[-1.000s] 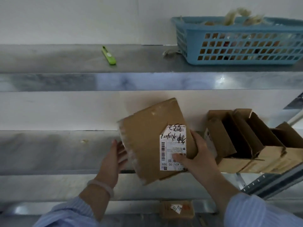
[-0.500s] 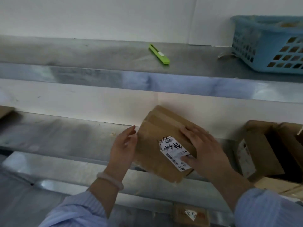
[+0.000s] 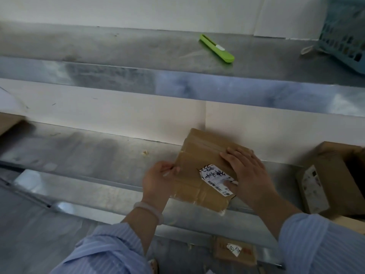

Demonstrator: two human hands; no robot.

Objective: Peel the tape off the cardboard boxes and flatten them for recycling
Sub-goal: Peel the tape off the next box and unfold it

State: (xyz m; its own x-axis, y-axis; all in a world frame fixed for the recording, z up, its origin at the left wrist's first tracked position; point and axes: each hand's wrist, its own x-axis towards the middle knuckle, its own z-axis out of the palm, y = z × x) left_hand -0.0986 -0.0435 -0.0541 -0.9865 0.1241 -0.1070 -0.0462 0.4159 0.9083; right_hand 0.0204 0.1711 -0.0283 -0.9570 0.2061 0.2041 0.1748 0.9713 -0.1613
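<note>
Grip of the left hand is narrow: its fingertips pinch at the left edge of the cardboard box, on the tape or on the cardboard itself, I cannot tell which. The right hand lies flat on top with straight fingers, its thumb on the white label, and presses the box down. The box lies on the lower shelf, with its near corner out over the front edge. I see two risks. A quick pull may tear the tape into pieces or lift the paper layer. If the pressing hand slides on the smooth label, the box may tip off the shelf. The green cutter lies well apart, on the upper shelf.
</note>
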